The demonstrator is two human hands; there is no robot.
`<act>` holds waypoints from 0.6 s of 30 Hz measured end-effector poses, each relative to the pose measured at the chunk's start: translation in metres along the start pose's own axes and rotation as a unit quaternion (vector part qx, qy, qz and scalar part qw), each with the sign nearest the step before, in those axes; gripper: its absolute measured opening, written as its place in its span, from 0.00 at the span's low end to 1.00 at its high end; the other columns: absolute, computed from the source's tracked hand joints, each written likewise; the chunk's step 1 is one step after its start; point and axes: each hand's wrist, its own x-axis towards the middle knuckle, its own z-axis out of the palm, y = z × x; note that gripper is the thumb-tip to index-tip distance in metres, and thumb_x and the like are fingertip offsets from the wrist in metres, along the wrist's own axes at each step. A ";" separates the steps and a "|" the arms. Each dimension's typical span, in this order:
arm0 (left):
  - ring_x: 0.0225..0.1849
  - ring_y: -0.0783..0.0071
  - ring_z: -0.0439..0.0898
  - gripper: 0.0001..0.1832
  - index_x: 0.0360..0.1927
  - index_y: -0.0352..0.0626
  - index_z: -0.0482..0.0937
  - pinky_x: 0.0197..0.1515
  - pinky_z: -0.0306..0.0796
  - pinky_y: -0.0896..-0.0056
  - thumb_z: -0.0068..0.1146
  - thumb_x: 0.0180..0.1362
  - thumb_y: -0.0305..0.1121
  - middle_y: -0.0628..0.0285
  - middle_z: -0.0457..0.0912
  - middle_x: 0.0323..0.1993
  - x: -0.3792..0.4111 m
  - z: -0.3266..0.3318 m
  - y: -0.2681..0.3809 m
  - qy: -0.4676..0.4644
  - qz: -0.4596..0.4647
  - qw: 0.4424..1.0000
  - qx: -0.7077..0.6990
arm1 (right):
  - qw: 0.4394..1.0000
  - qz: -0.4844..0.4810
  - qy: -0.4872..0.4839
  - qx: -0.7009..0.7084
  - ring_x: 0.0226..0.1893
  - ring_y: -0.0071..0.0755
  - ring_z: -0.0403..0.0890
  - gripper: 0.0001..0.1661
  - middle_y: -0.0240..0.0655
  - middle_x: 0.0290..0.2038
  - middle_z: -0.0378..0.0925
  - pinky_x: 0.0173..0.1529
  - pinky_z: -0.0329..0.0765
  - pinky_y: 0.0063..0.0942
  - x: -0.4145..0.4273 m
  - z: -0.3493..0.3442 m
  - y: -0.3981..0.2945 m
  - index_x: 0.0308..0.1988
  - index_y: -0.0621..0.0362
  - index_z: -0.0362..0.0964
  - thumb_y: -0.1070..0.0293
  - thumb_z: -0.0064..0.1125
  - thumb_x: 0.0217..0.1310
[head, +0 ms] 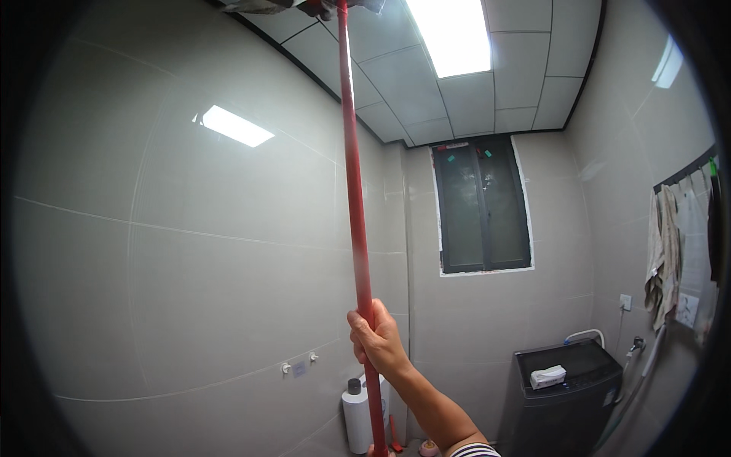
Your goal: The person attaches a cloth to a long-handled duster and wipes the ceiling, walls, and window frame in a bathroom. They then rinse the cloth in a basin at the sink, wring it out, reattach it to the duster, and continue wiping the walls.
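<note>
A long red pole (355,200) rises from the bottom edge up to the ceiling, tilted slightly left. My right hand (377,338) grips it around the lower middle, the forearm coming in from the lower right. Only a bit of my left hand (378,452) shows at the bottom edge, its fingers closed about the pole's lower part. At the upper end a greyish cloth (257,5) hangs around the pole's head, partly cut off by the frame. The cloth is near the panelled ceiling (394,80); whether it touches cannot be told.
A bright ceiling light (454,37) is right of the pole. A dark window (485,205) is in the far wall. At lower right stands a black washing machine (565,394) bearing a tissue pack (548,377). Cloths (662,251) hang on the right wall. A white water filter (357,420) stands low behind the pole.
</note>
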 end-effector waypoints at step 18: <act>0.16 0.74 0.74 0.08 0.40 0.41 0.72 0.18 0.70 0.67 0.51 0.59 0.32 0.62 0.73 0.16 0.121 0.094 -0.060 -0.009 0.025 0.998 0.058 | 0.987 -0.002 0.138 -0.083 0.08 0.18 0.61 0.09 0.24 0.14 0.60 0.11 0.61 0.20 0.103 -0.178 0.110 0.34 0.52 0.58 0.69 0.52 0.63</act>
